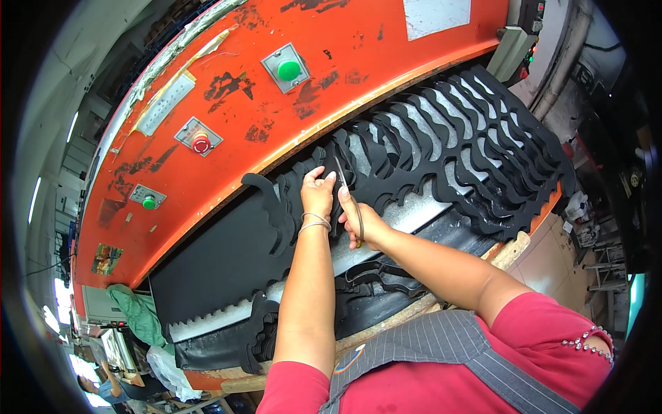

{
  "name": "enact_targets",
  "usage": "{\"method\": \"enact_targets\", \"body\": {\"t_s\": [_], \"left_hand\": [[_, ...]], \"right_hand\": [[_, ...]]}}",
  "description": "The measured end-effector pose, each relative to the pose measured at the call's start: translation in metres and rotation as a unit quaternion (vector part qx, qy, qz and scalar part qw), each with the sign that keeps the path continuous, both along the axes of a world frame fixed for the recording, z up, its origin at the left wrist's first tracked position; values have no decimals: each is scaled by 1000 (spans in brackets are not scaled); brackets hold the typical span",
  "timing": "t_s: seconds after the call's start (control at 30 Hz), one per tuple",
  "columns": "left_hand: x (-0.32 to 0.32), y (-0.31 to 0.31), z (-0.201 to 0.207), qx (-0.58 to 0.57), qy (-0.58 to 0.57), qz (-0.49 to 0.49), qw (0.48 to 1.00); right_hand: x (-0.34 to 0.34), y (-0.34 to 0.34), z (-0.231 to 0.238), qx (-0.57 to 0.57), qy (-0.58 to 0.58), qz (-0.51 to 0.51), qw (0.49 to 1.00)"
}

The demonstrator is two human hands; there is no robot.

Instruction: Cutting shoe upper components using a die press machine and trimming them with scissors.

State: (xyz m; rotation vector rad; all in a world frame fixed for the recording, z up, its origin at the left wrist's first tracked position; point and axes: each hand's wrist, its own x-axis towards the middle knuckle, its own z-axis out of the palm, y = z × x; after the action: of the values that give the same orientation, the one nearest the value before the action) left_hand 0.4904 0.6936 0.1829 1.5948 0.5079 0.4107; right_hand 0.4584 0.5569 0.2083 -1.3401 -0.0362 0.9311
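One orange machine spanned ten to one o'clock. A black sheet, cut into wavy strips, extended from centre toward two. The left hand, arm rising from six, held bent fingers at the strips; whether it pinched any, I could not tell. The right hand, arm from four, grasped scissors, blades near twelve.

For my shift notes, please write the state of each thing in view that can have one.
Right hand: closed on scissors
Scissors: held, opening unclear
Left hand: fingers bent, at black strips
Black strips: wavy, gaps between many
Black sheet: flat
Lights: lit
Green cloth: crumpled
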Motion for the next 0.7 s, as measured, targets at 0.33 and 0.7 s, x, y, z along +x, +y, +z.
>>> {"method": "enact_targets", "body": {"t_s": [0.33,0.7], "left_hand": [[4,11,14,-84,52,-31,995],[-1,15,41,-39,154,-70,985]], "right_hand": [[2,-6,-3,30,26,-79,996],[24,-31,-2,47,104,-9,993]]}}
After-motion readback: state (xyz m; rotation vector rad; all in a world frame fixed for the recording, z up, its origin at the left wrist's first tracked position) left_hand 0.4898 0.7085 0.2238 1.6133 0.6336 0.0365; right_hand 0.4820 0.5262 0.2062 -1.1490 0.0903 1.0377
